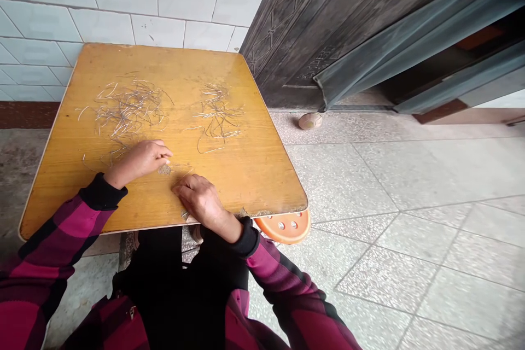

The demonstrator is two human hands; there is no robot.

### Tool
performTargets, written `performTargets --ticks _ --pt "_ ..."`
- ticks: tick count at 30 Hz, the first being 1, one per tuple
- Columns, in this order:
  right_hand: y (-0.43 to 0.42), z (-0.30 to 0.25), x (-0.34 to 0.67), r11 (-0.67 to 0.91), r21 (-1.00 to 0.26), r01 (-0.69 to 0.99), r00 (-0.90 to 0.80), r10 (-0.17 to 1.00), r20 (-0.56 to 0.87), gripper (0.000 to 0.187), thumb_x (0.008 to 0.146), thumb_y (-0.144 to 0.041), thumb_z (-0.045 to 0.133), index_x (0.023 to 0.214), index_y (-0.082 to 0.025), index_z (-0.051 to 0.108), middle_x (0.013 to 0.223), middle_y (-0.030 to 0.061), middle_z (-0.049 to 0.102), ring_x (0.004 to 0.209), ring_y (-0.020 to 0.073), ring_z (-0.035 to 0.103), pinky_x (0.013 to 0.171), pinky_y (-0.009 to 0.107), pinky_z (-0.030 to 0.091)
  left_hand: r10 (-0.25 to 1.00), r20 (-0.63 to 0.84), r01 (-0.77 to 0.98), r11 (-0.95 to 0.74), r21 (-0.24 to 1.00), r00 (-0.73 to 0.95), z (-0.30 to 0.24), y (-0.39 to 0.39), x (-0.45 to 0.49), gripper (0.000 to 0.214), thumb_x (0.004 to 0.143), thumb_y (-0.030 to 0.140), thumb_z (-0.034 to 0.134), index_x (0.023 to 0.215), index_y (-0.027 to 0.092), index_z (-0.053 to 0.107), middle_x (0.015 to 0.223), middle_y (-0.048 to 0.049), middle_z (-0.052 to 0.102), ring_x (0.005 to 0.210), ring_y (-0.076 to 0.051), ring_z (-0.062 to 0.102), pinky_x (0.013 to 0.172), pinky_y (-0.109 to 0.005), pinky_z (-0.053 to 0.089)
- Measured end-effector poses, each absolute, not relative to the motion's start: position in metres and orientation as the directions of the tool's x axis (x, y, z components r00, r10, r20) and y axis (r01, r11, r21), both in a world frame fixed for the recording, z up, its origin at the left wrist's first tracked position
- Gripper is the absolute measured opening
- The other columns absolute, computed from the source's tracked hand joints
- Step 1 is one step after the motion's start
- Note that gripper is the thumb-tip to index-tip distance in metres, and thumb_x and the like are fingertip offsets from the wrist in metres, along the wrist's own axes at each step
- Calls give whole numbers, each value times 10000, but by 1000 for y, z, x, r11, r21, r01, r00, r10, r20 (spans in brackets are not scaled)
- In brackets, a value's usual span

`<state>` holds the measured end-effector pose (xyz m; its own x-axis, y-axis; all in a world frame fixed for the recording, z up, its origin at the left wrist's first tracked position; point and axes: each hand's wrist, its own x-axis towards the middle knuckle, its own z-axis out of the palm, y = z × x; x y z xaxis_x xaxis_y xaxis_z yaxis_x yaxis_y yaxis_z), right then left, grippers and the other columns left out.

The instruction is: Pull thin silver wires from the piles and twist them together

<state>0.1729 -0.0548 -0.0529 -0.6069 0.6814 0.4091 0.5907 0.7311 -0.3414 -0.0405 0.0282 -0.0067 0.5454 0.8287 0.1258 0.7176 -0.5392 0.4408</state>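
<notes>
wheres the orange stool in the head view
In the head view, the round orange plastic stool sticks out from under the near right corner of the yellow wooden tabletop, just right of the person's right hand.

Two hands, two heaps of wire strands (too many strands to count), one table.

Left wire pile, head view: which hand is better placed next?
Left, probably: the left hand lies at the edge of the left wire pile; the right hand sits farther off, near the table's edge.
</notes>
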Motion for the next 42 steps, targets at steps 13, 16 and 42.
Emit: performTargets --ticks 13,16,42 --pt "-59 -36 193 589 -714 378 -465 788 404 193 945 -193 543 1112 -179 638 1029 94 632 967 188 603 838 339 517 729 380 677 -678 288 569 -6 -69 -24 239 942 130 487 1120 121 646 1207 -143 651 1147 -243 585 1017 -406 485" --pt "-65 -30 208 528 -760 379 -370 839 398 167 937 -182 556 1085 -180 632 952 73 618 907 177 601 789 326 518 722 336 697 -684 214 605 -16 -97 -19 279 936 151 522 1193 117 623 1319 -159 612 1252 -277 541 1075 -442 452" --pt "-68 10 161 443 -38 896 -441 873 -207 220 956 -152 390 964 -136 610 958 131 639 792 221 674 579 296 496 775 412 826 -557 86 480 -39 -118 5 472 940 429 552 1261 89 613 1296 -156 642 1228 -299 579 1154 -518 321"
